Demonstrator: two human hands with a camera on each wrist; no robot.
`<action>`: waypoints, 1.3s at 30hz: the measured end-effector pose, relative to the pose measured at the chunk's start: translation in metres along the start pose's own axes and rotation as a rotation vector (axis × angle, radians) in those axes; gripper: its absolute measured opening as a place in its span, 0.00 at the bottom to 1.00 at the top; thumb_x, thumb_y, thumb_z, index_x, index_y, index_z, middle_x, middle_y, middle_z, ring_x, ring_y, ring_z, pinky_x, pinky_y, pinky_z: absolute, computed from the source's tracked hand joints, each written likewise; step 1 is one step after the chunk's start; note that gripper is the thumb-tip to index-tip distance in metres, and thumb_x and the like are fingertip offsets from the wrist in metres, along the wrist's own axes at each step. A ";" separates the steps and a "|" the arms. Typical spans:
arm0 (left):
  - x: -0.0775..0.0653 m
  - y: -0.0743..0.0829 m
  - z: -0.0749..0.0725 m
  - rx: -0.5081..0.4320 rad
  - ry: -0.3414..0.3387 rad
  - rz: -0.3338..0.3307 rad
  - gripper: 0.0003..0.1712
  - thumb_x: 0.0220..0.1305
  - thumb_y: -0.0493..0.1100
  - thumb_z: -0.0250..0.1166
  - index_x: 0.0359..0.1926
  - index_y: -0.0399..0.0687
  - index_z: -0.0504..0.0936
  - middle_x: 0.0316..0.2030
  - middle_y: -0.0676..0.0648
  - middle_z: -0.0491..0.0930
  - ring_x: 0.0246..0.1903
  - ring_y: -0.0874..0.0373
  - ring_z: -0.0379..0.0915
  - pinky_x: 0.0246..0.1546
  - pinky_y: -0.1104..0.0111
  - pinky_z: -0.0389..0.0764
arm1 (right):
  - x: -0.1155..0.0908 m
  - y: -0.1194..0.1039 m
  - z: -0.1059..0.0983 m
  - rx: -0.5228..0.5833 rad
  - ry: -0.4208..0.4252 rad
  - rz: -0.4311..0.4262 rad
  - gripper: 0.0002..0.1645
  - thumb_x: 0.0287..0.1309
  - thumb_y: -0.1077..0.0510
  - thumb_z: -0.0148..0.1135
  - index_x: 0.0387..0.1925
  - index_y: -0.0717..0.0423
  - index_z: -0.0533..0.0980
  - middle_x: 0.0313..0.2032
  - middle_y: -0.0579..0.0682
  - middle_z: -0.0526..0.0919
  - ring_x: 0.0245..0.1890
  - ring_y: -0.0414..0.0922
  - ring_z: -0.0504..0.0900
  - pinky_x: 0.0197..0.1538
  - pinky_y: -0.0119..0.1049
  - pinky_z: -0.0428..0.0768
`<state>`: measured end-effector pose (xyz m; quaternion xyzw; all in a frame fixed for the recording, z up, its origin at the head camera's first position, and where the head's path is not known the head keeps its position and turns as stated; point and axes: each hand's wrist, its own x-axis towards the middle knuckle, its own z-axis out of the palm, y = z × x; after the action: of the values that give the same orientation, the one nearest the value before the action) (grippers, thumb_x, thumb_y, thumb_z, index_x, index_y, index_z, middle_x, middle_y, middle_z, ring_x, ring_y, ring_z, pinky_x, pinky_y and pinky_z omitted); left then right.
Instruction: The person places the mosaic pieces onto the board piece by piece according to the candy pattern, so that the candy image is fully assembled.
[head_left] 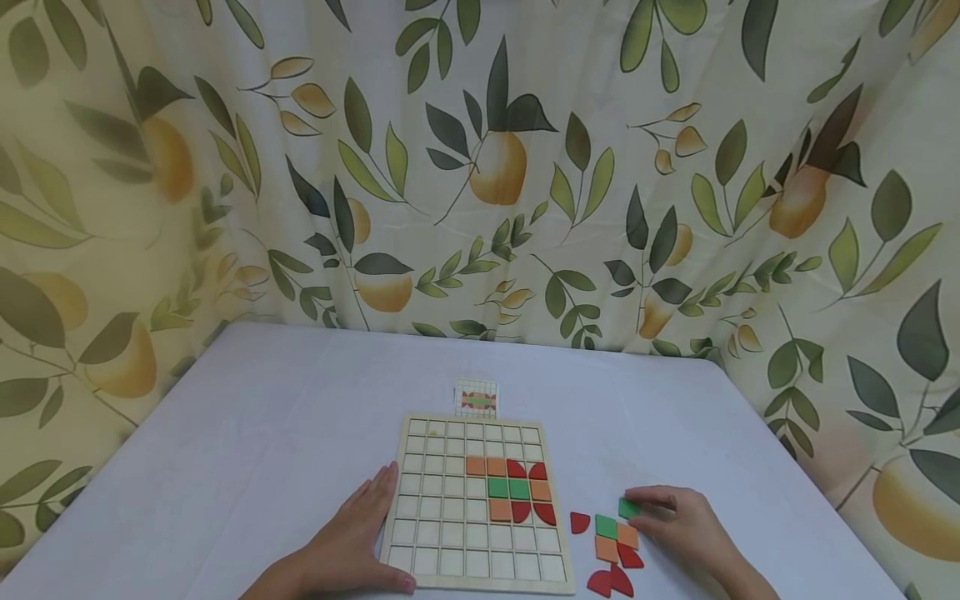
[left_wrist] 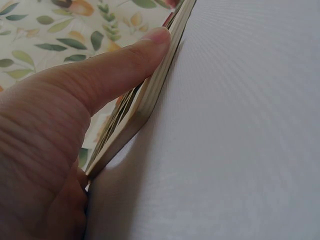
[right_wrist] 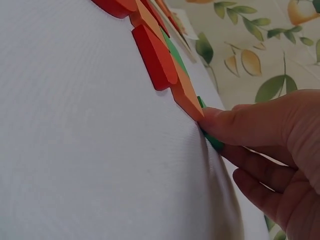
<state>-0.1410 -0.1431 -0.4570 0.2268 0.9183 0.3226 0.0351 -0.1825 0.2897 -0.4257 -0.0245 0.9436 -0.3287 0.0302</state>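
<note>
My left hand (head_left: 337, 533) lies against the left side of a wooden grid board (head_left: 487, 585), fingers stretched along that edge. In the left wrist view its thumb (left_wrist: 125, 65) presses on the board's near edge. At the right, my right hand (head_left: 693, 533) pinches a green square tile (head_left: 628, 507) between thumb and fingers, beside the loose pieces. The right wrist view shows this green tile (right_wrist: 212, 141) at the fingertips, partly hidden behind an orange tile (right_wrist: 186, 95). Green squares (head_left: 498, 487), orange squares (head_left: 476, 465) and red quarter-round tiles (head_left: 544, 512) sit in the board's right-hand cells.
Right of the board lie a loose green square (head_left: 606, 526), orange squares (head_left: 606, 548) and several red quarter-round pieces (head_left: 580, 522). A small pattern card (head_left: 477, 400) lies behind the board. A leaf-and-fruit patterned curtain (head_left: 465, 250) hangs behind the white-covered table (head_left: 262, 417).
</note>
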 end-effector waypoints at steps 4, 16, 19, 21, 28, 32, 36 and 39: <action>0.000 -0.001 0.000 0.006 0.003 0.007 0.76 0.33 0.77 0.64 0.69 0.32 0.41 0.70 0.38 0.42 0.68 0.49 0.35 0.62 0.64 0.36 | -0.001 0.004 -0.003 -0.002 -0.014 -0.011 0.20 0.42 0.59 0.73 0.41 0.60 0.82 0.39 0.51 0.83 0.47 0.53 0.77 0.48 0.48 0.76; 0.001 -0.002 0.002 0.016 0.008 0.007 0.77 0.32 0.78 0.64 0.69 0.32 0.41 0.70 0.38 0.42 0.68 0.48 0.35 0.62 0.64 0.37 | 0.000 0.005 -0.002 0.047 0.002 0.033 0.20 0.43 0.59 0.72 0.42 0.61 0.81 0.40 0.53 0.83 0.48 0.53 0.77 0.48 0.46 0.76; 0.001 -0.002 0.001 0.010 0.006 0.003 0.77 0.32 0.78 0.64 0.69 0.31 0.41 0.70 0.37 0.42 0.68 0.48 0.35 0.62 0.63 0.37 | 0.001 0.002 -0.001 0.051 0.018 0.042 0.20 0.43 0.59 0.72 0.42 0.60 0.81 0.41 0.52 0.83 0.49 0.53 0.76 0.50 0.48 0.75; 0.001 -0.002 0.001 0.009 0.005 0.001 0.77 0.32 0.78 0.64 0.69 0.31 0.41 0.70 0.37 0.42 0.68 0.48 0.35 0.62 0.62 0.37 | 0.002 -0.002 0.000 0.048 0.023 0.028 0.20 0.44 0.59 0.72 0.42 0.60 0.81 0.41 0.52 0.83 0.49 0.54 0.76 0.50 0.50 0.75; 0.001 -0.001 0.001 0.001 -0.002 -0.006 0.77 0.32 0.77 0.64 0.69 0.32 0.41 0.70 0.37 0.42 0.68 0.48 0.35 0.62 0.63 0.37 | 0.009 -0.017 0.004 0.078 0.019 -0.034 0.17 0.46 0.60 0.70 0.42 0.58 0.82 0.40 0.49 0.83 0.49 0.51 0.77 0.52 0.53 0.72; 0.001 0.001 0.001 -0.002 -0.006 -0.011 0.77 0.32 0.77 0.65 0.69 0.32 0.41 0.70 0.37 0.42 0.68 0.49 0.35 0.62 0.61 0.37 | 0.011 -0.024 0.008 0.089 0.012 -0.048 0.18 0.46 0.59 0.71 0.42 0.58 0.82 0.40 0.48 0.84 0.48 0.50 0.77 0.51 0.53 0.73; 0.001 0.000 0.001 0.004 -0.005 -0.007 0.77 0.33 0.77 0.64 0.69 0.31 0.41 0.70 0.37 0.42 0.68 0.48 0.35 0.62 0.59 0.38 | 0.014 -0.029 0.010 0.099 0.009 -0.064 0.18 0.45 0.59 0.71 0.42 0.57 0.82 0.40 0.48 0.84 0.48 0.50 0.77 0.51 0.52 0.73; 0.001 0.000 0.001 0.011 -0.002 -0.007 0.77 0.32 0.77 0.64 0.69 0.31 0.41 0.69 0.37 0.42 0.68 0.48 0.36 0.63 0.57 0.40 | 0.015 -0.034 0.012 0.110 0.011 -0.083 0.18 0.45 0.59 0.71 0.41 0.56 0.82 0.40 0.47 0.83 0.48 0.50 0.77 0.51 0.50 0.74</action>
<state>-0.1419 -0.1423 -0.4582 0.2243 0.9207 0.3174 0.0359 -0.1960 0.2541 -0.4146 -0.0603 0.9225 -0.3810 0.0129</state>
